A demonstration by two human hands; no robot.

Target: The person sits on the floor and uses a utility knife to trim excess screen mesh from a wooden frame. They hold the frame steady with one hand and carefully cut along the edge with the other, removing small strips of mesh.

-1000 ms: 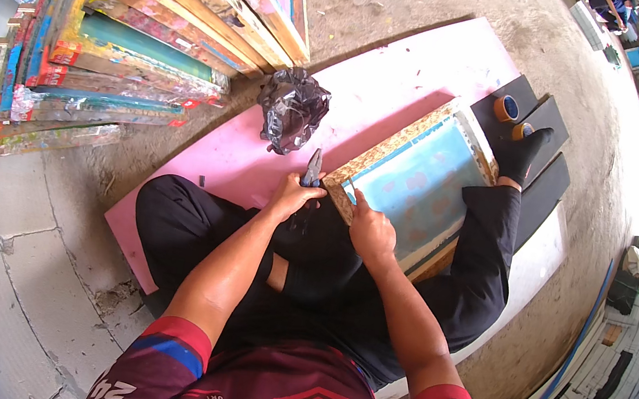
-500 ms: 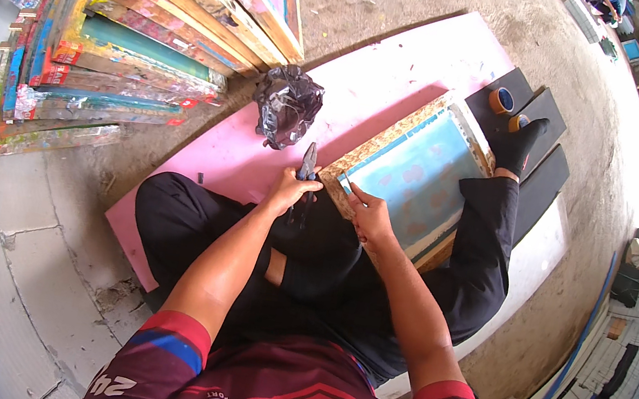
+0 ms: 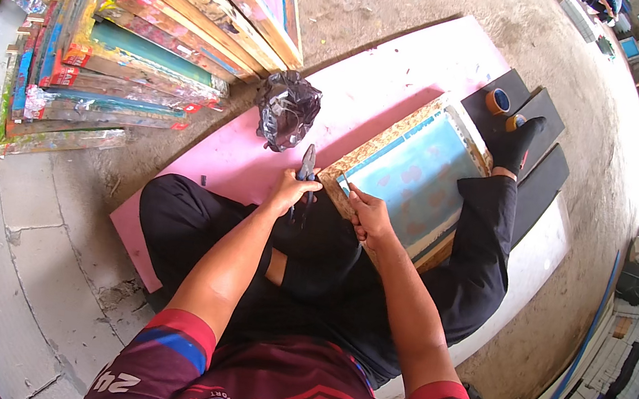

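Note:
A pair of dark-handled pliers (image 3: 308, 161) is in my left hand (image 3: 290, 192), jaws pointing away from me. Just right of it, a wooden frame (image 3: 386, 138) with blue, pink-blotched mesh (image 3: 414, 172) lies slanted across my lap and the board. My right hand (image 3: 370, 219) is closed at the frame's near left corner. From its fingers a thin tool (image 3: 347, 180) reaches to the inner edge of the wood; its handle is hidden in my grip, and its kind cannot be made out.
A crumpled black plastic bag (image 3: 287, 110) sits on the pink board (image 3: 215, 152) beyond my left hand. Paint-stained frames (image 3: 141, 65) lean in a stack at the far left. Two tape rolls (image 3: 498, 101) rest on dark panels (image 3: 542, 121) near my right foot.
The view has shifted very slightly. Both hands keep their places and grips, and the frame lies as before.

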